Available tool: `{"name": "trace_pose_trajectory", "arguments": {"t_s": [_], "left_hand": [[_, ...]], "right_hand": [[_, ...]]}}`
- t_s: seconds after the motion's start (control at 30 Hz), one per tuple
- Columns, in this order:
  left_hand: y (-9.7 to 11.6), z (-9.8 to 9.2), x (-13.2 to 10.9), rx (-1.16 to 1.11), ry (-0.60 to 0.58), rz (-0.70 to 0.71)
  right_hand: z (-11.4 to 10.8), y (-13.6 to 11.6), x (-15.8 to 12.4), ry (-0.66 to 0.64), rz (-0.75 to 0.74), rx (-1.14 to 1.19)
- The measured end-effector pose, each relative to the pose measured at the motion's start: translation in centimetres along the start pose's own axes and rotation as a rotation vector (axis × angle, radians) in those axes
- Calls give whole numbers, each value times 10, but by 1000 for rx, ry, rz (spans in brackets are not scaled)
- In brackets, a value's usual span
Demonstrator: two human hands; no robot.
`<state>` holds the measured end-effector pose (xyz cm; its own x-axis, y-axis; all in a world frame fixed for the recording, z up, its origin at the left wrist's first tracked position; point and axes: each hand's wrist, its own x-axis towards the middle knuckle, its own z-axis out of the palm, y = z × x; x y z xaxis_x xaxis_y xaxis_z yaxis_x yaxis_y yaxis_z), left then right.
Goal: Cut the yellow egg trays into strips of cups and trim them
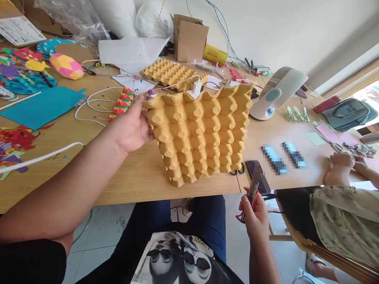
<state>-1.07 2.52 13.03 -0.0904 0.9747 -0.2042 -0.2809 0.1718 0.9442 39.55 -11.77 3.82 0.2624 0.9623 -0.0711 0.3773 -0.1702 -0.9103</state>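
Note:
My left hand (134, 128) grips the left edge of a yellow moulded-pulp egg tray (199, 136), thumb on its near side and fingers partly hidden behind it. The tray stands tilted up at the table's front edge, its bumpy face toward me. In my right hand (255, 213) is a red-handled utility knife (251, 197), closed in my fingers, its blade out and pointing up. The knife is apart from the tray, below its right corner. Just beyond the blade lies a dark phone (258, 175), with black scissor handles (237, 169) partly hidden by the tray.
More yellow egg tray (174, 75) lies at the back, near a cardboard box (190, 39). Small painted egg-cup pieces (122, 102) sit left of the tray. A white fan (276, 92) stands right. Another person's hands (343, 165) rest at the far right. Blue card (41, 104) lies left.

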Motion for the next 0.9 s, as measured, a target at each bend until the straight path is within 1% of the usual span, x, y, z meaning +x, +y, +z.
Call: {"name": "trace_pose_trajectory", "arguments": {"t_s": [0.07,0.2,0.27,0.4,0.47,0.57,0.67,0.7,0.73,0.83,0.9], "left_hand": [[-10,-4,9,-34,-24,-70],[-37,-14,29,-51,-84,-61],[-50,-22,38,-20,-87,-67],[-71,-38,48,98,-125,-154],[-79,-44,51,166,-147,-161],[-87,-46,55,156,-219,-137],[-92,-43,58,185,-307,-80],[-94,-42,58,212,-303,-64],[-96,-41,58,241,-275,-47],[-105,-38,50,283,-134,10],[-110,-36,42,257,-94,22]], "right_hand": [[1,2,-1,-6,-3,-13],[2,0,-5,-41,-10,-92],[1,-1,-8,-98,-34,-157],[1,-2,-14,-200,-143,-307],[3,-4,-16,-264,-193,-371],[9,-9,-17,-377,-217,-436],[15,-11,-16,-414,-243,-475],[16,-11,-16,-419,-254,-485],[18,-11,-15,-425,-264,-494],[19,-10,-15,-437,-291,-521],[19,-12,-15,-444,-308,-539]]}}
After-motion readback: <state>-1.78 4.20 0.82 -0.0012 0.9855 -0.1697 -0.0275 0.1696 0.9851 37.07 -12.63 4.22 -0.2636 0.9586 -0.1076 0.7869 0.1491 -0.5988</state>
